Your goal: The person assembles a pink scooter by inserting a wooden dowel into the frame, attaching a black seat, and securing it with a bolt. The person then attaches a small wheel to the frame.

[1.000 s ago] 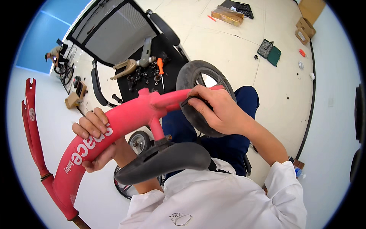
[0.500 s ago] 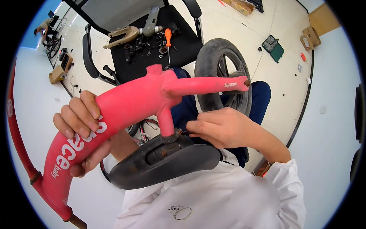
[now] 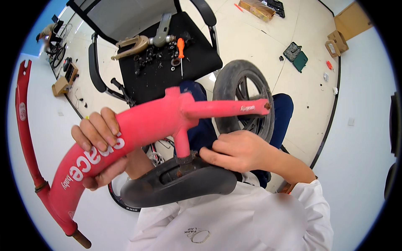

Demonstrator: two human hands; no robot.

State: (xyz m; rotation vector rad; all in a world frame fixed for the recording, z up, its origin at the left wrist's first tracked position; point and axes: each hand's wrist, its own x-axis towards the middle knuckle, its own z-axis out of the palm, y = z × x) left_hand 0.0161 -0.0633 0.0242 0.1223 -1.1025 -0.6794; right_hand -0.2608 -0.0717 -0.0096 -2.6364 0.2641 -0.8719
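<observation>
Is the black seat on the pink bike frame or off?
On. The black seat sits on the post under the pink frame; the right hand touches it.

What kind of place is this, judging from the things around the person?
Probably an indoor room used as a workshop for small bicycles. A black office chair serves as a tray for bolts and an orange screwdriver, a loose wheel stands nearby, and cardboard boxes lie on the pale tiled floor.

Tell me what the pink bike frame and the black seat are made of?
The pink bike frame looks like painted metal tubing: smooth, slightly glossy, with a rusty-brown bare end. It could be plastic. The black seat looks like moulded plastic or firm rubber, matte and dusty. The left hand grips the frame; the right hand touches the seat.
</observation>
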